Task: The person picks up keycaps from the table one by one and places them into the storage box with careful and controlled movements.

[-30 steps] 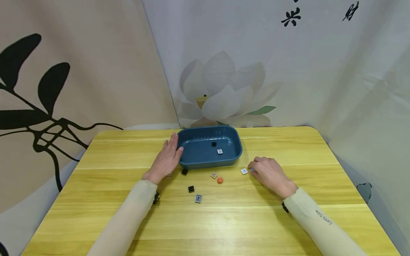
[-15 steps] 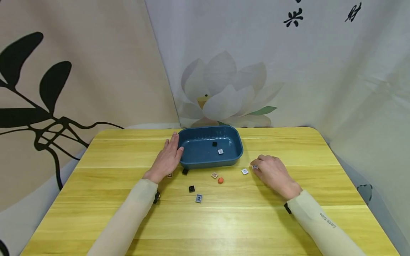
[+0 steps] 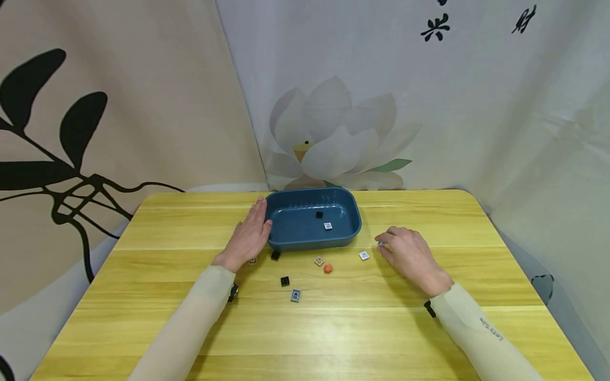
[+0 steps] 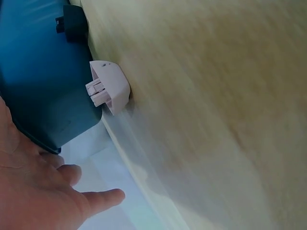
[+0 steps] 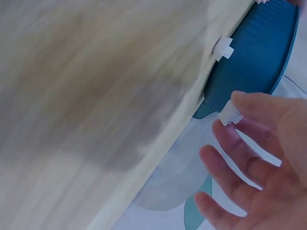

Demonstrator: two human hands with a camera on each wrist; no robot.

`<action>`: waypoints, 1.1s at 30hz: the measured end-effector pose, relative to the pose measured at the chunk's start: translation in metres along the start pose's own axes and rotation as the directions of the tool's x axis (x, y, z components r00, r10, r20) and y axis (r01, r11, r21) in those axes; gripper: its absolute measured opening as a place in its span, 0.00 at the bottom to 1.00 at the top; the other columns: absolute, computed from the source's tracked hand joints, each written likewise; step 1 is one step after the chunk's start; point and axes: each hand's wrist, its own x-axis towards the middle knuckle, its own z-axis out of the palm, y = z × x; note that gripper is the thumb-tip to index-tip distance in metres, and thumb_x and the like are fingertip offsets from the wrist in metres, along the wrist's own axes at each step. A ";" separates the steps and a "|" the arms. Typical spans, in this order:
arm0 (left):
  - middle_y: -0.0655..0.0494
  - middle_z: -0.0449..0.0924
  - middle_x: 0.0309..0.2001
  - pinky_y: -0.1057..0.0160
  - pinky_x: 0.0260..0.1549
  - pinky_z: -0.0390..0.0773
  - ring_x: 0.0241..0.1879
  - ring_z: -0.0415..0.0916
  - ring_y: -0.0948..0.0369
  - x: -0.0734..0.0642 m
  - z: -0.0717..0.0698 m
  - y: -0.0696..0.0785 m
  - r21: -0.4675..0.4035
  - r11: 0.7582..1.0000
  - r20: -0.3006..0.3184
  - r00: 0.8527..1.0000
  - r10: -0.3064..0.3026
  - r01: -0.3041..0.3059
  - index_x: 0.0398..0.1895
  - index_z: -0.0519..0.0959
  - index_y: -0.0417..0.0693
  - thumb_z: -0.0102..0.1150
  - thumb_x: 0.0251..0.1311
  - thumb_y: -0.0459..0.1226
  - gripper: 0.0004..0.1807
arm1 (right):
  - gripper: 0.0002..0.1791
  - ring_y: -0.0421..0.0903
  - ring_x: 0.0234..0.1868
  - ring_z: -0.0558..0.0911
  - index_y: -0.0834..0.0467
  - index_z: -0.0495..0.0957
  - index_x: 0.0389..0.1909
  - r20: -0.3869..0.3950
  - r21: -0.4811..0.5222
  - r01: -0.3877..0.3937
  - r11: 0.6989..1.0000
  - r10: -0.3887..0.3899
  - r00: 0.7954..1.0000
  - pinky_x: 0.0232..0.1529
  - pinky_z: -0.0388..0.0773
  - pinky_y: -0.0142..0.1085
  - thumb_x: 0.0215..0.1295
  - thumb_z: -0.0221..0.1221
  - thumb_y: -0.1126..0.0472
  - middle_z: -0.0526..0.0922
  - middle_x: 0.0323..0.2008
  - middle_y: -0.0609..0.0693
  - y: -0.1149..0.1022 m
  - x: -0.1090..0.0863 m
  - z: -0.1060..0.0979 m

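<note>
My left hand lies with straight fingers against the left end of a blue plastic basin. On the right, thumb and index fingertip of my right hand pinch a small white keycap, held above the table in the right wrist view. Another white keycap lies just left of that hand. Inside the basin are a black keycap and a white-topped one. Beside my left wrist sits a beige keycap, seen large and pinkish with its stem showing in the left wrist view.
Several more small pieces lie on the wooden table before the basin: a black one at its wall, a beige one, an orange one, another black one and a grey one. A printed curtain hangs behind.
My right hand has shifted slightly right and away from me with the pinched white keycap, widening the gap to the other white one. The left hand stays at the basin.
</note>
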 end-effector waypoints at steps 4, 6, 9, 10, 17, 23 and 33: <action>0.44 0.33 0.84 0.27 0.70 0.51 0.82 0.37 0.45 0.001 0.001 0.001 0.005 1.000 0.006 1.000 0.007 -0.007 0.84 0.39 0.40 0.27 0.84 0.48 0.35 | 0.08 0.53 0.36 0.86 0.61 0.89 0.42 -0.005 -0.007 -0.005 1.000 0.005 1.000 0.38 0.83 0.50 0.62 0.71 0.65 0.88 0.38 0.54 0.001 0.000 0.000; 0.45 0.32 0.84 0.27 0.70 0.50 0.82 0.36 0.45 0.002 0.002 0.002 0.007 1.000 0.012 1.000 0.007 -0.007 0.84 0.38 0.40 0.27 0.84 0.48 0.35 | 0.08 0.53 0.36 0.85 0.62 0.89 0.42 -0.006 -0.004 -0.014 1.000 0.014 1.000 0.38 0.83 0.50 0.63 0.71 0.65 0.88 0.38 0.54 0.002 0.000 -0.001; 0.46 0.32 0.84 0.27 0.70 0.49 0.82 0.36 0.45 0.004 0.003 0.003 0.005 1.000 0.015 1.000 0.007 -0.007 0.85 0.38 0.41 0.29 0.84 0.47 0.35 | 0.08 0.54 0.37 0.85 0.61 0.89 0.43 -0.005 0.007 -0.041 0.999 0.041 0.999 0.39 0.82 0.51 0.64 0.71 0.64 0.87 0.38 0.54 0.003 0.000 -0.002; 0.46 0.32 0.84 0.27 0.70 0.49 0.82 0.36 0.45 0.004 0.003 0.004 0.005 1.000 0.016 1.000 0.006 -0.006 0.85 0.38 0.41 0.30 0.84 0.47 0.35 | 0.08 0.54 0.37 0.85 0.61 0.89 0.43 -0.004 0.011 -0.051 0.999 0.051 0.999 0.39 0.82 0.52 0.64 0.71 0.64 0.87 0.38 0.54 0.003 0.000 -0.003; 0.47 0.32 0.84 0.26 0.70 0.48 0.82 0.37 0.44 0.007 0.005 0.006 0.008 1.000 0.014 1.000 0.007 -0.007 0.84 0.39 0.41 0.31 0.84 0.45 0.35 | 0.09 0.54 0.36 0.85 0.62 0.89 0.43 -0.042 0.003 -0.053 0.999 0.053 0.998 0.36 0.82 0.50 0.64 0.71 0.63 0.87 0.37 0.54 0.006 0.003 -0.012; 0.45 0.33 0.84 0.27 0.71 0.48 0.82 0.38 0.43 0.007 0.005 0.007 -0.001 1.000 0.009 1.000 0.013 -0.013 0.84 0.40 0.40 0.31 0.84 0.45 0.35 | 0.09 0.53 0.35 0.85 0.62 0.89 0.43 -0.091 0.023 -0.030 0.999 0.032 0.995 0.34 0.82 0.47 0.65 0.71 0.64 0.87 0.37 0.54 0.001 0.010 -0.020; 0.45 0.33 0.84 0.30 0.72 0.46 0.82 0.36 0.42 0.007 0.005 0.008 -0.028 0.999 0.009 1.000 0.015 -0.014 0.84 0.40 0.39 0.33 0.84 0.45 0.35 | 0.10 0.54 0.38 0.85 0.62 0.89 0.44 -0.099 0.037 -0.018 0.999 0.022 0.995 0.39 0.82 0.49 0.66 0.71 0.61 0.87 0.38 0.53 -0.014 0.023 -0.027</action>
